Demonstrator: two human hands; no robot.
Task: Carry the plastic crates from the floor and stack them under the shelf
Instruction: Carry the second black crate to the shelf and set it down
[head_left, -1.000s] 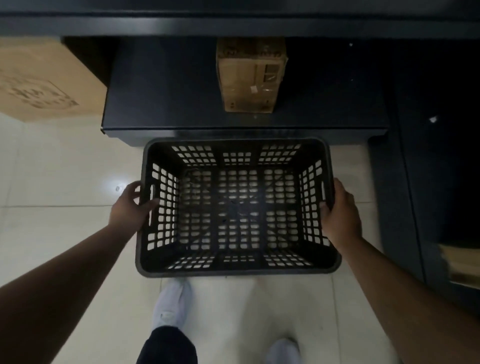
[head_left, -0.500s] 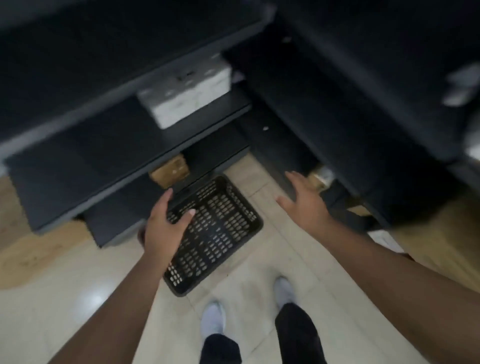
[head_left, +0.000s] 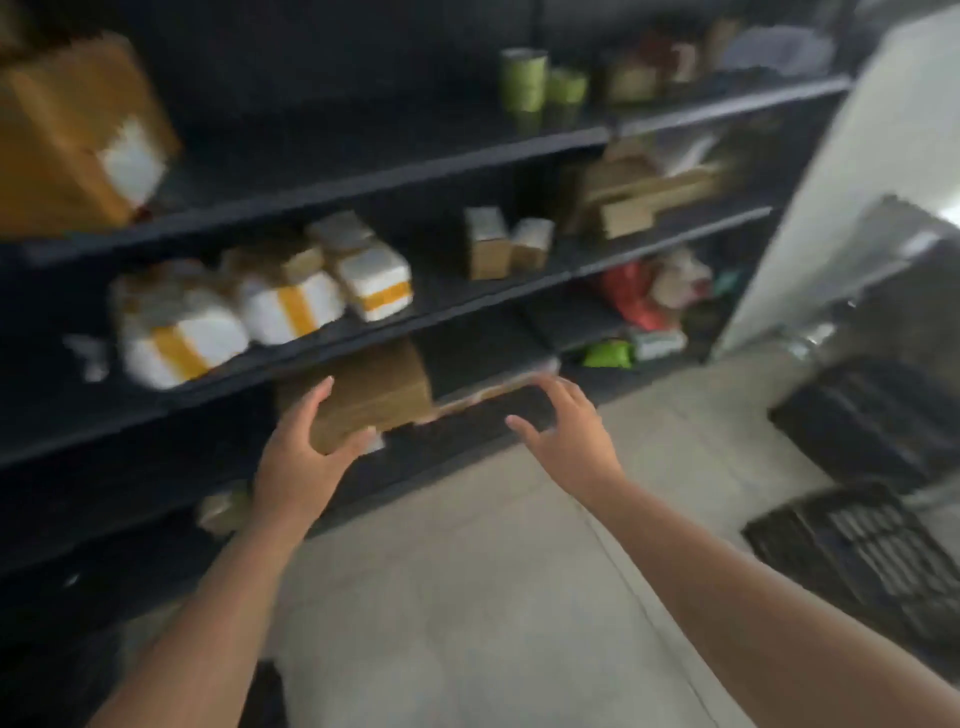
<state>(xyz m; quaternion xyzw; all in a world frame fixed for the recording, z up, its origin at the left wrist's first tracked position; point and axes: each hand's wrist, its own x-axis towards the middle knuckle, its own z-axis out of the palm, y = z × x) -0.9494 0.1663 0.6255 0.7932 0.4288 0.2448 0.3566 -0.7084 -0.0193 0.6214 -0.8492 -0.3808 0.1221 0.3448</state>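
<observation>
black crates (head_left: 862, 545) on floor; both hands empty.

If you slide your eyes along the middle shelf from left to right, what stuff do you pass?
White parcels with yellow tape → two small brown boxes → a pile of flat cardboard, all sitting on the dark shelf.

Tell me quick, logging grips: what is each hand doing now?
Left hand: open, holding nothing.
Right hand: open, holding nothing.
</observation>
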